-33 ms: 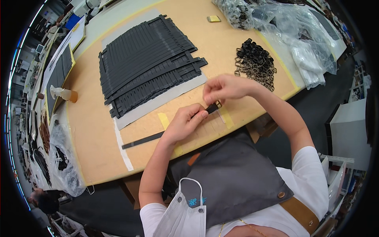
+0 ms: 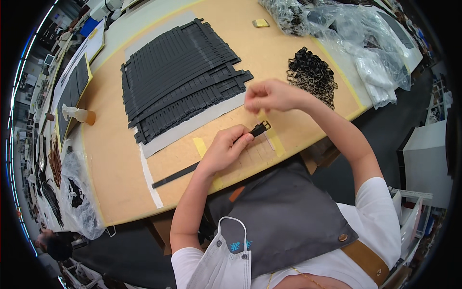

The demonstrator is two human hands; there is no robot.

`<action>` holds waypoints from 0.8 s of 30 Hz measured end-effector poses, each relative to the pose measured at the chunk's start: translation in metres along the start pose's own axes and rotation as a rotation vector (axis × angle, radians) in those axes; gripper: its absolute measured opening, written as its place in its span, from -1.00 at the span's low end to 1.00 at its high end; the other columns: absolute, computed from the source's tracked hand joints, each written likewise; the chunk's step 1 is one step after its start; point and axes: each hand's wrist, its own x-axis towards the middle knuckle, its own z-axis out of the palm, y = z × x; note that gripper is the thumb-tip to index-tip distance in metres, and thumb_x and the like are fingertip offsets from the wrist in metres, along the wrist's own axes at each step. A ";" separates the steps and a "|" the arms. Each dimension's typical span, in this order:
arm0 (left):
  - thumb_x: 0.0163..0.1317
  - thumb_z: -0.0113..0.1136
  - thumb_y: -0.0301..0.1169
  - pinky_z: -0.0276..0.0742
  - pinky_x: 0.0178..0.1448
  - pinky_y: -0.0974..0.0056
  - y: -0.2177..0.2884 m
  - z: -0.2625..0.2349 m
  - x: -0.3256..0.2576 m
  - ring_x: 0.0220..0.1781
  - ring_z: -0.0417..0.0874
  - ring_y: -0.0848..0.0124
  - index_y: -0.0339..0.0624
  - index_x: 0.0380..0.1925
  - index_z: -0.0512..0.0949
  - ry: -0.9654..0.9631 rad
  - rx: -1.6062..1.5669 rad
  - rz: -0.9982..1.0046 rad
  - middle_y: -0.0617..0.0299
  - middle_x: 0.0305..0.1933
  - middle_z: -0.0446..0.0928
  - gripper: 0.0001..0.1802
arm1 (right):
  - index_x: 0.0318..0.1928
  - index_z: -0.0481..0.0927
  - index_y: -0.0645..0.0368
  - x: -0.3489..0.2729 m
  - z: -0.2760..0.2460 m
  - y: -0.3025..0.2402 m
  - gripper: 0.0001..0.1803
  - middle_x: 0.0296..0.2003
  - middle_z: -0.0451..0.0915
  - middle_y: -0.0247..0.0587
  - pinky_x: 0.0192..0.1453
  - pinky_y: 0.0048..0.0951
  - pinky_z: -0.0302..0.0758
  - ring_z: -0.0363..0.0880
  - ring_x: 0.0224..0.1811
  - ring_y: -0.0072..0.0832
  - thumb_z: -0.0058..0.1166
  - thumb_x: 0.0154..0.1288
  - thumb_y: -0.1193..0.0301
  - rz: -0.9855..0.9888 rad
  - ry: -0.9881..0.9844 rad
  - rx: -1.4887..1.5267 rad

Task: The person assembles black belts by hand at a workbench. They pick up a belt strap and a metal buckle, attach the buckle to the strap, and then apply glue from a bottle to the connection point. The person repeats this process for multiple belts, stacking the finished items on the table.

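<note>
My left hand is closed around a black strap, whose long tail lies on the table to the left. From its fingers the other end sticks out toward the right, with a dark metal buckle fitted at the tip. My right hand hovers above and apart from the buckle. Its fingers are curled together, the tips blurred, and anything between them is hidden. Beyond both hands lies a wide stack of black straps, side by side on a pale sheet.
A heap of loose buckles and black loops sits on the table to the right. Clear plastic bags fill the far right corner. At the left are a spray bottle and another plastic bag. A small yellow block lies at the back.
My right hand has lifted away from the buckle, up and slightly left. The buckle now shows in full. My left hand keeps its grip, and the strap's tail has shifted slightly right.
</note>
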 end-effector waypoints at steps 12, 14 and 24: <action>0.27 0.33 -0.55 0.46 0.32 0.10 0.004 0.005 0.005 0.24 0.52 0.09 -0.23 0.11 0.58 0.369 0.438 0.320 0.07 0.11 0.56 -0.61 | -0.18 0.64 0.18 0.061 -0.029 0.021 -0.73 -0.18 0.69 -0.23 0.08 -0.33 0.57 0.66 -0.04 -0.38 0.34 0.38 0.24 -0.264 0.461 -0.533; 0.27 0.34 -0.53 0.33 0.45 0.03 0.007 -0.011 0.008 0.42 0.44 0.09 -0.15 0.16 0.61 0.544 0.660 0.445 0.14 0.33 0.55 -0.57 | -0.20 0.62 0.16 0.040 -0.021 0.002 -0.75 -0.25 0.70 -0.32 -0.03 -0.41 0.57 0.67 -0.13 -0.50 0.31 0.42 0.23 -0.239 0.267 -0.286; 0.33 0.38 -0.35 0.48 -0.32 0.15 0.045 -0.030 0.013 -0.46 0.54 0.23 -0.07 0.05 0.68 0.310 0.936 0.323 0.21 -0.43 0.51 -0.70 | -0.08 0.64 0.12 -0.032 -0.010 -0.019 -0.74 -0.16 0.72 -0.29 -0.03 -0.37 0.59 0.69 -0.13 -0.46 0.29 0.43 0.21 -0.053 0.092 -0.257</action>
